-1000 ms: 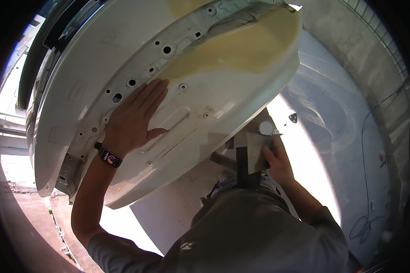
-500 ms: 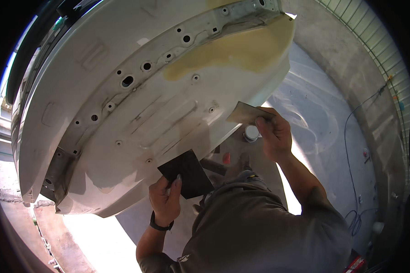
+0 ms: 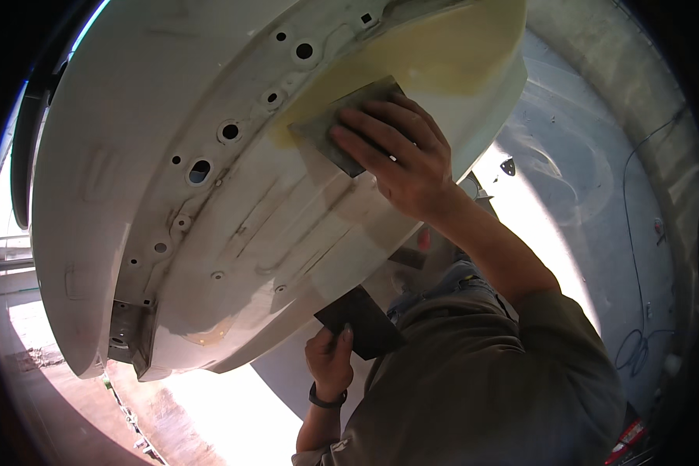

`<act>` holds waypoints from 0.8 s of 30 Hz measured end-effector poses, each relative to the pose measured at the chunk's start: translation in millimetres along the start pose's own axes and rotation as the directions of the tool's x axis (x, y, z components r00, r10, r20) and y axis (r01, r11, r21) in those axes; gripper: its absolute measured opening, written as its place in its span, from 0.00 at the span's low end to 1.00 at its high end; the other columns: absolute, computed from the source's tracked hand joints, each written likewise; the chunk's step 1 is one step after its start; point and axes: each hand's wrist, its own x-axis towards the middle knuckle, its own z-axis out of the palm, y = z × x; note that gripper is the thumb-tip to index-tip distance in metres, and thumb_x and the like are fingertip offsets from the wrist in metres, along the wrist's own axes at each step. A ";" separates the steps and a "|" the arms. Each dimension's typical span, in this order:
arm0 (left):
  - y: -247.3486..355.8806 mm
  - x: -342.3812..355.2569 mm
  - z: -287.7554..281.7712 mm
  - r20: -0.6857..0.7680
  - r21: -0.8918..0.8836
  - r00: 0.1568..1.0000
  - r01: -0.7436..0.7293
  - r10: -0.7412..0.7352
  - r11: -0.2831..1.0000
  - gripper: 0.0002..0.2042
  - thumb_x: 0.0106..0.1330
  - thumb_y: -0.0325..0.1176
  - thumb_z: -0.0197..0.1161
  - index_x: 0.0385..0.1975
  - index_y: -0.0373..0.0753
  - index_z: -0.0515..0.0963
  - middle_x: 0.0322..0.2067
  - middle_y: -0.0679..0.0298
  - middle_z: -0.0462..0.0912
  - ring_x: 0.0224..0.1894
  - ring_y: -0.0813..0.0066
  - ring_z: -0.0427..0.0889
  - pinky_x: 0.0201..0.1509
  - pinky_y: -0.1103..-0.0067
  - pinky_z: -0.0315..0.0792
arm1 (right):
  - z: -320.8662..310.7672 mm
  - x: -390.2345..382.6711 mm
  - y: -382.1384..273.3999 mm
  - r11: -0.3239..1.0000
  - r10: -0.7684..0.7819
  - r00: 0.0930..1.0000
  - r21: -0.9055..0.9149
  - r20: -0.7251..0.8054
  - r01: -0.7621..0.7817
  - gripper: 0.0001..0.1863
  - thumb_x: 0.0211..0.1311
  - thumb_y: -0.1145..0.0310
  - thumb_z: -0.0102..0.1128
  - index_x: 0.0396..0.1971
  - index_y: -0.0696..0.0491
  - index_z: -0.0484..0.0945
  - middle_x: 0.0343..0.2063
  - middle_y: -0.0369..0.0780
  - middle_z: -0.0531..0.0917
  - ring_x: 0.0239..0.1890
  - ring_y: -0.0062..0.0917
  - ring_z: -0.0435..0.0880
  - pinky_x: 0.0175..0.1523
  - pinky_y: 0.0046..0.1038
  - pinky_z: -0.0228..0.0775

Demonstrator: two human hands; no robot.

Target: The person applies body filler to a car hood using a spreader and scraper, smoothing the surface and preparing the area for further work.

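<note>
A pale car body panel [image 3: 85, 194], with a row of holes, fills the upper left and centre and carries a yellowish patch [image 3: 443, 54]. My right hand [image 3: 392, 151] holds a thin grey sheet [image 3: 311, 132] against the panel at the patch's lower left, fingers spread across its back. Below the panel's lower edge, my left hand [image 3: 334, 357] pinches a dark square sheet [image 3: 369, 326] between thumb and fingers, at my body's front.
A grey floor [image 3: 575, 233] with a bright sunlit band lies right of the panel, with a looped cable [image 3: 637, 353] on it. A small red object [image 3: 424, 239] shows under the panel, partly hidden. A concrete strip [image 3: 613, 46] curves along the upper right.
My left hand left the panel, took the dark sheet and shifted down and right. My right hand lifted the grey sheet up and leftward onto the panel's yellowish patch.
</note>
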 end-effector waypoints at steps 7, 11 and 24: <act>2.6 15.8 -4.0 0.137 0.043 0.990 0.007 -0.013 0.999 0.05 0.73 0.26 0.62 0.39 0.30 0.81 0.30 0.72 0.78 0.34 0.86 0.71 0.39 0.83 0.65 | 0.4 3.8 -10.4 1.000 0.030 1.000 -0.006 0.008 -0.030 0.20 0.55 0.67 0.63 0.50 0.43 0.87 0.53 0.29 0.85 0.53 0.26 0.82 0.64 0.39 0.76; 9.0 24.0 -5.0 0.195 0.076 0.981 -0.027 0.011 0.997 0.05 0.73 0.25 0.61 0.35 0.31 0.80 0.27 0.74 0.76 0.31 0.87 0.68 0.36 0.83 0.63 | 0.6 5.0 -11.5 0.999 0.040 0.999 0.007 0.000 -0.040 0.20 0.55 0.67 0.62 0.50 0.43 0.87 0.53 0.29 0.85 0.53 0.26 0.82 0.64 0.39 0.77; 7.6 29.2 -10.0 0.178 0.096 0.982 -0.077 0.059 0.992 0.10 0.70 0.30 0.66 0.29 0.31 0.77 0.19 0.68 0.72 0.26 0.84 0.66 0.29 0.79 0.61 | 5.5 12.9 -15.4 0.999 0.041 0.999 -0.036 0.028 -0.040 0.22 0.52 0.69 0.64 0.51 0.45 0.86 0.54 0.32 0.84 0.54 0.29 0.81 0.64 0.41 0.78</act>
